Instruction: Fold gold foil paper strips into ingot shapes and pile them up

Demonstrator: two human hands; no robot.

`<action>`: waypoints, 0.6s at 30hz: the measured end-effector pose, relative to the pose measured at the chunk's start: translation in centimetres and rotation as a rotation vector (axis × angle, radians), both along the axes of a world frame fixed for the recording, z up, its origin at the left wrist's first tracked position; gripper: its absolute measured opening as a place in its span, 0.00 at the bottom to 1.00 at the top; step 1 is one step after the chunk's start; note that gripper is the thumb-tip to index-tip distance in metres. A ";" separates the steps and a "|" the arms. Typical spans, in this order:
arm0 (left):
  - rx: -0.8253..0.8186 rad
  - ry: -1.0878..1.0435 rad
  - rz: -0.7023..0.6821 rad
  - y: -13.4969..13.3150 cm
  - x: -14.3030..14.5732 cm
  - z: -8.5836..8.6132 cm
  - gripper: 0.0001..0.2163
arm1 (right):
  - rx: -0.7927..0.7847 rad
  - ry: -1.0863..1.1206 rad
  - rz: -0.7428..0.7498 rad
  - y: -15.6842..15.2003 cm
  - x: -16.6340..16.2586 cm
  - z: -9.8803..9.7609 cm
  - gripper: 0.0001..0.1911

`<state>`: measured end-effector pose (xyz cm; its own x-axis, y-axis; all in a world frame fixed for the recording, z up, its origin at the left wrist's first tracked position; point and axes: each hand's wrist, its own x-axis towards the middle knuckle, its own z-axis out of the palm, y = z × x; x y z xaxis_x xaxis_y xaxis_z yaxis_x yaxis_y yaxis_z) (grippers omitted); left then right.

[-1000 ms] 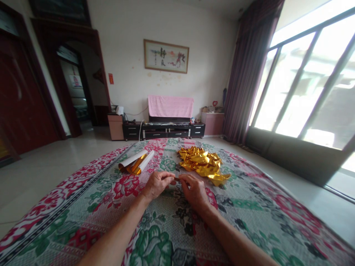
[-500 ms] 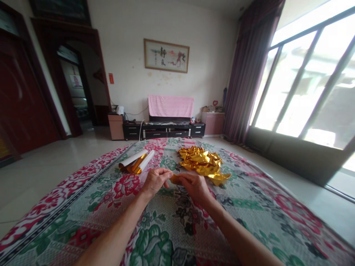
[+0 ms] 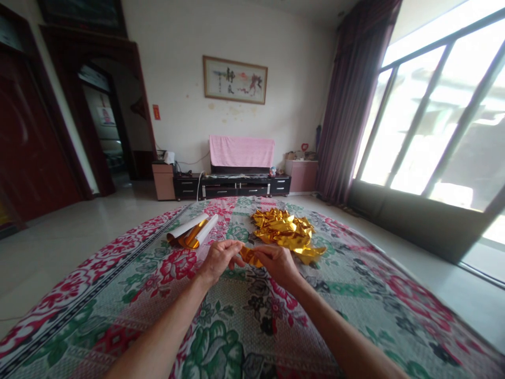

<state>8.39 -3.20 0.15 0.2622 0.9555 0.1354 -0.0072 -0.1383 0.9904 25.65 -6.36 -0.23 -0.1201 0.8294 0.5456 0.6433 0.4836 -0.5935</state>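
Between my two hands is a small piece of gold foil paper (image 3: 250, 256), partly folded and shiny. My left hand (image 3: 219, 261) pinches its left end with thumb and forefinger, the other fingers curled beneath. At the right end, my right hand (image 3: 278, 263) grips it between thumb and fingers. Just beyond my right hand lies a pile of folded gold foil pieces (image 3: 284, 227). Past my left hand, curled sheets of gold foil paper with white backs (image 3: 193, 231) rest on the cloth.
A floral cloth (image 3: 221, 342) in red, green and grey covers the surface under my arms. Across the room stands a low black cabinet (image 3: 223, 192) with a pink towel (image 3: 241, 151) draped above it. A large window (image 3: 430, 116) and purple curtain (image 3: 343, 105) are at right.
More of the gold foil shows between my hands, and it looks wider and more creased. My hands are in nearly the same place, and the view has shifted slightly.
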 end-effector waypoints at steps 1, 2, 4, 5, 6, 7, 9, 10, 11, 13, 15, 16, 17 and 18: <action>0.002 0.008 -0.002 0.0 0.0 0.0 0.15 | 0.014 -0.011 0.009 0.0 0.1 -0.1 0.13; 0.001 0.007 -0.002 0.0 -0.1 -0.1 0.15 | 0.023 -0.023 0.021 0.0 0.2 -0.3 0.13; -0.008 -0.017 -0.001 0.0 -0.2 -0.1 0.14 | 0.019 -0.039 0.045 0.0 0.4 -0.5 0.13; -0.013 -0.032 -0.001 0.0 -0.3 -0.1 0.14 | 0.009 -0.033 0.046 0.0 0.5 -0.6 0.13; -0.016 -0.043 -0.001 0.1 -0.4 -0.1 0.13 | -0.006 -0.015 0.037 0.0 0.6 -0.7 0.13; -0.014 -0.049 0.002 0.1 -0.5 -0.1 0.13 | -0.025 0.013 0.018 0.0 0.6 -0.8 0.13; -0.001 -0.052 0.007 0.2 -0.7 -0.1 0.13 | -0.074 0.094 -0.021 0.1 0.6 -1.0 0.13; 0.006 -0.054 0.009 0.2 -0.8 -0.1 0.13 | -0.110 0.147 -0.034 0.1 0.7 -1.1 0.14; 0.010 -0.057 0.007 0.3 -0.8 -0.1 0.13 | -0.155 0.209 -0.035 0.2 0.7 -1.2 0.15; 0.014 -0.056 -0.008 0.3 -0.9 -0.1 0.12 | -0.240 0.349 -0.014 0.3 0.7 -1.5 0.16; 0.016 -0.043 -0.020 0.3 -0.8 -0.1 0.12 | -0.292 0.472 0.012 0.5 0.8 -1.7 0.16; 0.017 -0.032 -0.024 0.2 -0.8 -0.2 0.12 | -0.298 0.509 0.019 0.6 0.9 -1.8 0.16; 0.017 -0.019 -0.025 0.3 -0.8 -0.3 0.12 | -0.291 0.527 0.017 0.7 0.9 -1.9 0.16; 0.018 -0.005 -0.024 0.3 -0.8 -0.4 0.12 | -0.279 0.530 0.011 0.8 1.0 -2.0 0.16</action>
